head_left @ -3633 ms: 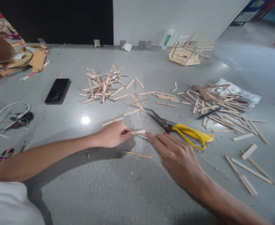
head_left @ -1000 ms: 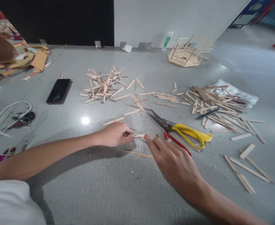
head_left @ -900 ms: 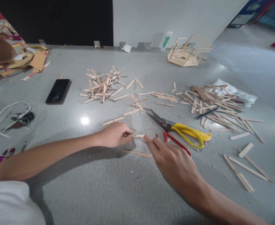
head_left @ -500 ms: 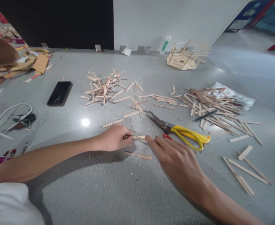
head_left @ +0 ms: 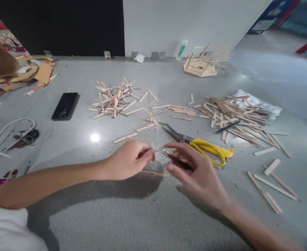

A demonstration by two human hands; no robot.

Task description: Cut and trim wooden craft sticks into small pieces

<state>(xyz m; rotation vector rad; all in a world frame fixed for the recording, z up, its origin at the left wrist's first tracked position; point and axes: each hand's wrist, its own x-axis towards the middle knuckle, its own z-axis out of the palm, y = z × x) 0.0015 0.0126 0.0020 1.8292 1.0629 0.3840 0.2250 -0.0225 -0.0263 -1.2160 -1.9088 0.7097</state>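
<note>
My left hand (head_left: 128, 160) is lifted just above the grey surface (head_left: 132, 212) and pinches a short wooden stick piece (head_left: 158, 149) by one end. My right hand (head_left: 195, 174) is closed round a dark slim tool (head_left: 176, 159), whose tip meets the free end of that piece. What kind of tool it is I cannot make out. Another stick (head_left: 153, 173) lies flat below the hands. Yellow-handled scissors (head_left: 208, 148) lie just beyond my right hand, blades pointing left.
A heap of sticks (head_left: 114, 99) lies further back, and a larger heap (head_left: 237, 116) on a plastic bag sits at the right. A black phone (head_left: 65, 106), a white cable (head_left: 7, 129), cardboard scraps (head_left: 17, 69), a stick-built frame (head_left: 204, 64) and a glue tube (head_left: 182, 49) surround them.
Both hands have risen off the surface with the stick piece. My right hand, flat beside the piece before, has picked up the tool that lay by the scissors and closed on it.
</note>
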